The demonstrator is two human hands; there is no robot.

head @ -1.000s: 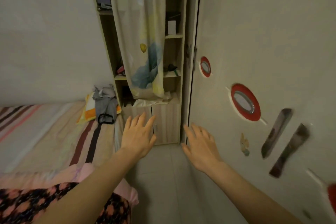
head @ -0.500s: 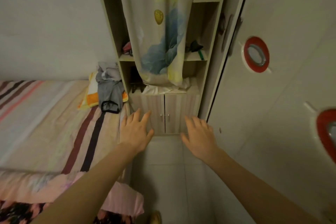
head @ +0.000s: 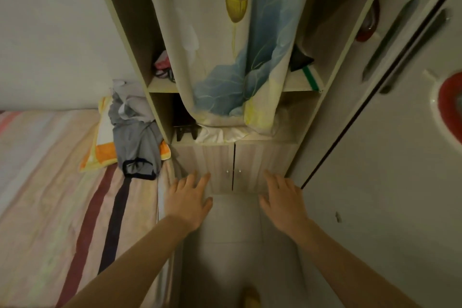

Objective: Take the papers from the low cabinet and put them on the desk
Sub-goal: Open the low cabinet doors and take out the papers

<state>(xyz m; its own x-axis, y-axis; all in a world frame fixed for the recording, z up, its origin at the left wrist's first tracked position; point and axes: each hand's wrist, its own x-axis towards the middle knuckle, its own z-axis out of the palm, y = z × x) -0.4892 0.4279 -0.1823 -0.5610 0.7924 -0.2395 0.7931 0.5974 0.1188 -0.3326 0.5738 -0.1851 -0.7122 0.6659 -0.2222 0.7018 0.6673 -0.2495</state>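
Two empty, spread hands — left (head: 188, 201), right (head: 283, 201) — before shut low cabinet (head: 233, 167).

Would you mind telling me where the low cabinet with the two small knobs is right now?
In the head view, the low cabinet sits centre frame at the foot of the shelf unit, doors closed, directly under the hanging curtain, beside the striped bed.

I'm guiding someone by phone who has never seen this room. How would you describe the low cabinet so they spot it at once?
Find the tall open shelf unit between the bed and the wardrobe, half covered by a flowered curtain. The low cabinet is its bottom section at floor level. It alone has two closed wood-grain doors with small knobs at the centre seam.
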